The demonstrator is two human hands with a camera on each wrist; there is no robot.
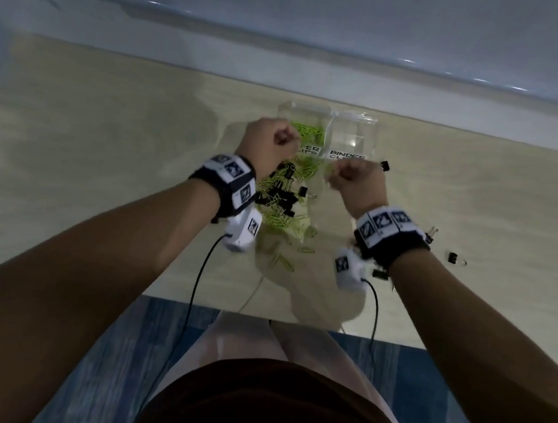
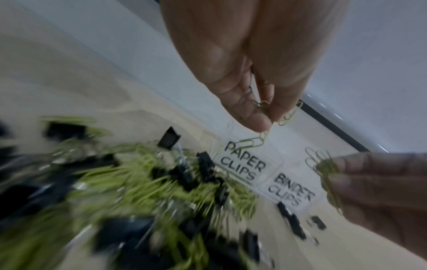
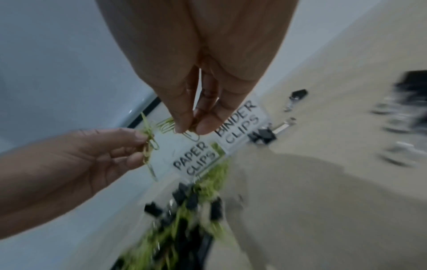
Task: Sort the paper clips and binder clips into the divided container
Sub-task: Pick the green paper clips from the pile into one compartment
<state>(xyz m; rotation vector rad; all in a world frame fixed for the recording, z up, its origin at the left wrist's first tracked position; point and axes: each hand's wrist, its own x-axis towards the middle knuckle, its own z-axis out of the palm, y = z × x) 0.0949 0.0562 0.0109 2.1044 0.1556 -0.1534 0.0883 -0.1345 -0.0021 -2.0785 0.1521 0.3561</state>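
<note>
Head view: both hands hover at the clear divided container [image 1: 327,130] on the desk [image 1: 105,145]. Left hand [image 2: 242,73] pinches green paper clips [image 2: 254,140] dangling lengthwise downward; right hand [image 3: 203,76] pinches another bunch [image 3: 166,125]. Mixed pile [image 1: 286,195] lies nearer, black binder clips [image 1: 385,165] scattered.

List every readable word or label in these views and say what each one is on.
"PAPER CLIPS": label on the front of the clear divided container's left compartment.
"BINDER CLIPS": label on its right compartment.
Wristband markers: black-and-white patterns, no readable text.
</note>
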